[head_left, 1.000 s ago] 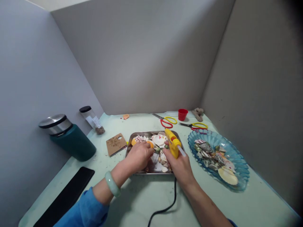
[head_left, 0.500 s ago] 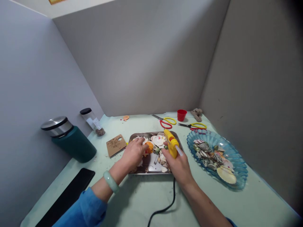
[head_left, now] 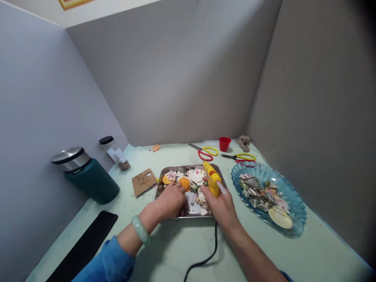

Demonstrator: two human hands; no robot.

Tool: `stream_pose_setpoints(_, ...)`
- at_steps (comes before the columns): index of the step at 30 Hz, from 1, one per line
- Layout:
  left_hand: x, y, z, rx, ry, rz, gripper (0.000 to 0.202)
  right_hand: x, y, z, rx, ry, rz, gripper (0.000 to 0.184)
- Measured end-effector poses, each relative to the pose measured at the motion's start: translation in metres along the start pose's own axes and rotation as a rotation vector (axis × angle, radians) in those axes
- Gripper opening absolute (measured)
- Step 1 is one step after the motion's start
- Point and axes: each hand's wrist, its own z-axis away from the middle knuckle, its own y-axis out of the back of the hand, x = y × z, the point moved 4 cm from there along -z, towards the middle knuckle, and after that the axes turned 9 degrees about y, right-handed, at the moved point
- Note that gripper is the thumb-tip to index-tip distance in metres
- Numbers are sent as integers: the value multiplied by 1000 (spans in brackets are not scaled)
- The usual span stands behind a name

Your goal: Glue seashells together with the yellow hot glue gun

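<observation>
A metal tray (head_left: pixel 161 179) in front of me holds several seashells, among them an orange shell (head_left: pixel 185 182). My left hand (head_left: pixel 170 201), with a pale green bangle on the wrist, rests knuckles-up over the tray's near left part, fingers curled down among the shells; what they grip is hidden. My right hand (head_left: pixel 222 207) is closed round the handle of a yellow glue gun (head_left: pixel 212 179), whose nozzle points away over the tray. Its black cord (head_left: pixel 210 250) runs back toward me.
A blue glass dish (head_left: pixel 293 198) of shells sits to the right. Two pairs of scissors (head_left: pixel 205 151), a red cup (head_left: pixel 225 143), a brown card (head_left: pixel 143 181), a teal flask (head_left: pixel 88 178), a small jar (head_left: pixel 113 151) and a black flat object (head_left: pixel 84 244) lie around. Grey panels wall in the table.
My left hand drew back from the orange shell toward the tray's near left side. The orange shell now lies uncovered. The glue gun hand barely moved.
</observation>
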Motion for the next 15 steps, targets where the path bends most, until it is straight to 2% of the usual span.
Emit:
stream_pose_setpoints(4,-11,12,4,32,12,145,15,-3,0,1,-9,-21,-15,45)
stream_pose_setpoints(7,-31,24,10,72,154,253,15,-5,0,2,-32,-37,-36,45)
stream_pose_setpoints(10,-46,32,15,98,273,272,17,-5,0,2,-31,-46,-19,46)
stream_pose_setpoints(12,-47,33,16,98,294,279,20,-5,0,2,-32,-54,-14,46)
stream_pose_setpoints(15,-43,31,13,59,249,297,22,-6,0,2,-31,-41,-12,47)
